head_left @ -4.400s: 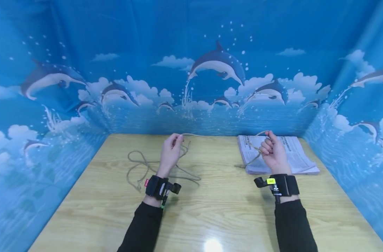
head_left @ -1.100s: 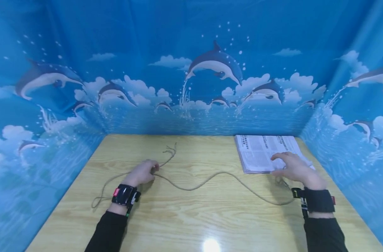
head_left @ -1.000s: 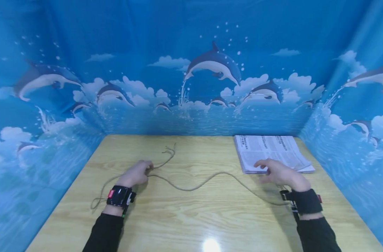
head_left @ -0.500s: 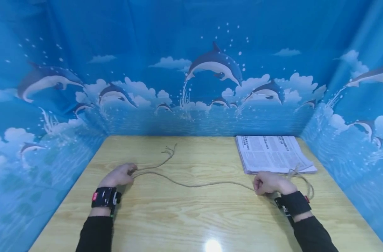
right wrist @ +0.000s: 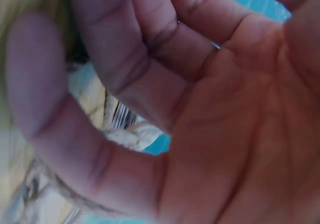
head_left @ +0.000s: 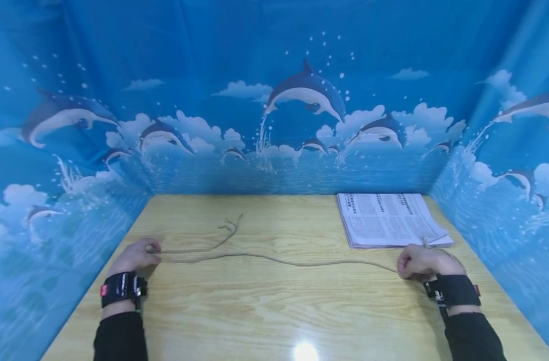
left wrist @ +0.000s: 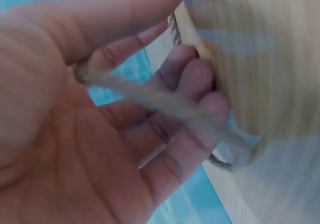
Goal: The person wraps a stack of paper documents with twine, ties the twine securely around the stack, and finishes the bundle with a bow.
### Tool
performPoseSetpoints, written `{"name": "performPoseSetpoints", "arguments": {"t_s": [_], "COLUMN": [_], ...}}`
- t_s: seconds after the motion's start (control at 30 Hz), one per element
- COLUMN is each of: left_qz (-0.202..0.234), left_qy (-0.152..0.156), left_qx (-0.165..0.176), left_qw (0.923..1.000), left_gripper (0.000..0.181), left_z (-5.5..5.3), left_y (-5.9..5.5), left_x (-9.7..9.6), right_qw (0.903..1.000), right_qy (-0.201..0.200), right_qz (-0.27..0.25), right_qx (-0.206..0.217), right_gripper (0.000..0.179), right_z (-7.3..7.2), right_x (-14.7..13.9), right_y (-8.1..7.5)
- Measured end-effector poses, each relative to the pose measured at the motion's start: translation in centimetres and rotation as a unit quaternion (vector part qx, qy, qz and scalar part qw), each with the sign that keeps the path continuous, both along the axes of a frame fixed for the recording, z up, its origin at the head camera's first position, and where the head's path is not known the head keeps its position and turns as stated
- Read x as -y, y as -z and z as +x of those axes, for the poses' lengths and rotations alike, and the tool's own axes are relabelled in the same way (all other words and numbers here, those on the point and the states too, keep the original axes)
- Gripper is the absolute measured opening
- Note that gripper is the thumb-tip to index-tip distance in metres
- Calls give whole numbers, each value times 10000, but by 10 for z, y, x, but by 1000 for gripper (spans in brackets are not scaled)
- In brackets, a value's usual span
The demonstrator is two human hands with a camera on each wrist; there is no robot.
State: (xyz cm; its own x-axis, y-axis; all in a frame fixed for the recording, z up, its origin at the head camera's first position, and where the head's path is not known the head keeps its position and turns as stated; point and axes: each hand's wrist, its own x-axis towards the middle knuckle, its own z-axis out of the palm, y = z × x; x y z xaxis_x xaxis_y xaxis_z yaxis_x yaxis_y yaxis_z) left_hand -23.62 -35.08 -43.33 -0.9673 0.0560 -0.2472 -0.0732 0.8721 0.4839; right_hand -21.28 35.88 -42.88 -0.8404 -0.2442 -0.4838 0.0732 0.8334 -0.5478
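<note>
Brown rope lies in a long, wavy line across the wooden table, from one hand to the other. The person's left hand is far over on the left side of the table. Its fingers are bent and hold the rope, and in the left wrist view a blurry bit of rope goes across the palm to the fingertips. Two strands come out of this hand. The back one ends in a split, stringy tip on the table.

The right hand is on the right side and pinches the rope with its thumb and finger close together. In the right wrist view the fingers curl, but the very tips are hard to see. More rope bends behind this hand, near the front corner of a pile of newspapers.

The papers sit flat at the back right of the table. Both arms have black sleeves and black wrist bands. Around the table hangs a blue curtain with jumping dolphins and white clouds.
</note>
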Motion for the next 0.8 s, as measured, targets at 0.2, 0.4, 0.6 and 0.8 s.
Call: {"name": "performPoseSetpoints", "arguments": {"t_s": [0.2, 0.4, 0.6, 0.8], "left_qz": [-116, -53, -59, 316], "left_qy": [-429, -794, -845, -599], "left_qx": [139, 378, 505, 866], "left_qw": [9989, 9961, 9951, 9939], "left_gripper": [30, 48, 68, 97], "left_z": [8, 11, 12, 8], "left_y": [-2, -6, -6, -11], "left_x": [21, 26, 25, 11], "right_qw": [9993, 9981, 9968, 9977], "right_qy": [162, 322, 417, -26], "right_qz": [336, 526, 649, -128], "right_qx": [21, -91, -222, -670], "right_gripper": [14, 28, 36, 23], "right_z": [-1, -1, 1, -1], "right_x": [-13, -37, -56, -63], "right_y": [-3, 2, 4, 1]}}
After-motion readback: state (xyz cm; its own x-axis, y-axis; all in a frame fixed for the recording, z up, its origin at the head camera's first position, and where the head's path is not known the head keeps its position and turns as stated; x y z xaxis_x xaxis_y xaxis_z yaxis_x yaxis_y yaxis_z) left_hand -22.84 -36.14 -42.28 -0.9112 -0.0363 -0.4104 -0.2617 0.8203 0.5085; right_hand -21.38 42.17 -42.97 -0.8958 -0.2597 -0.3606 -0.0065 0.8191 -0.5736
